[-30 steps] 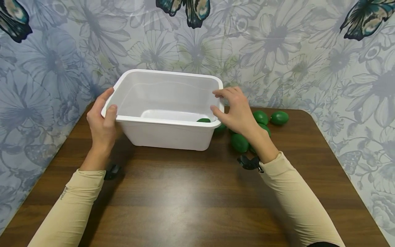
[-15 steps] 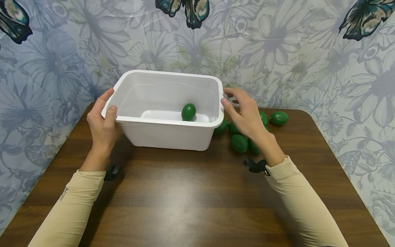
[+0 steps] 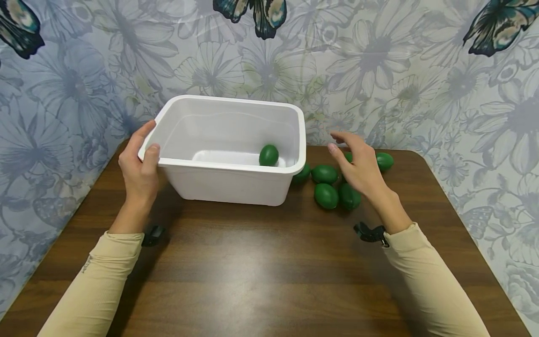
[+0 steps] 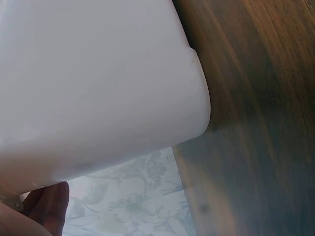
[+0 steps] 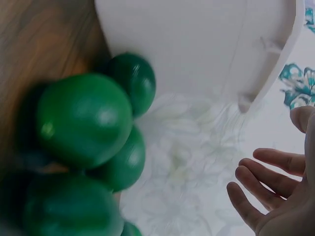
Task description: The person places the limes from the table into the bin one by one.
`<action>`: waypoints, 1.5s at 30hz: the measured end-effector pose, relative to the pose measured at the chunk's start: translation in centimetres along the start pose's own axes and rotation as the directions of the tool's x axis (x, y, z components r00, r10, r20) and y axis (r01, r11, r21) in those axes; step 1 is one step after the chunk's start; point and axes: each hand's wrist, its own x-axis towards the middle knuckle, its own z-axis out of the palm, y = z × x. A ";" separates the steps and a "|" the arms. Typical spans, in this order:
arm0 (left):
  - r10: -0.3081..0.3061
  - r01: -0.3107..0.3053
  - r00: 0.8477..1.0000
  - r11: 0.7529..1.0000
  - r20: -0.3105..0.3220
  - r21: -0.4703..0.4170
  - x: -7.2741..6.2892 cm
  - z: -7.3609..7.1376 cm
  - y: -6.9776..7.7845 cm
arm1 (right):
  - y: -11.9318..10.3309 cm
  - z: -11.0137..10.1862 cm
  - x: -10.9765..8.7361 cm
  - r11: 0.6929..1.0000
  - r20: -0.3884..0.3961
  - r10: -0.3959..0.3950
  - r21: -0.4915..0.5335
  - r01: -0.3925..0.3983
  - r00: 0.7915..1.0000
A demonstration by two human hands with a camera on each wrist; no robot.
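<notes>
A white plastic tub [image 3: 227, 185] stands at the back of the wooden table in the head view. My left hand [image 3: 141, 168] grips the tub's left rim, thumb on the near side and fingers round the end. One smooth green oval fruit, lime-like [image 3: 268, 155], lies inside, towards the right. To the right of the tub, my right hand [image 3: 360, 166] hovers over several more green oval fruits [image 3: 326, 195], holding nothing. In the right wrist view its fingers [image 5: 275, 179] are spread and slightly bent, apart from the fruits [image 5: 84, 120]. It partly hides the fruits behind it.
The brown table [image 3: 248, 262] runs up to a wall with floral wallpaper [image 3: 379, 84] and butterfly pictures. One green fruit [image 3: 385, 161] lies near the table's back right corner, and another [image 3: 302, 174] sits close against the tub's right side.
The right hand has withdrawn from the tub's right rim to above the loose fruits. The fruit in the tub has rolled left, then partly back right. The left hand has stayed put.
</notes>
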 end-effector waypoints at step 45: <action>0.043 -0.043 0.999 0.999 -0.001 -0.014 -0.3 -0.2 -0.5 | 11.2 -3.4 -3.7 0.923 -0.030 0.355 -0.150 -0.356 0.934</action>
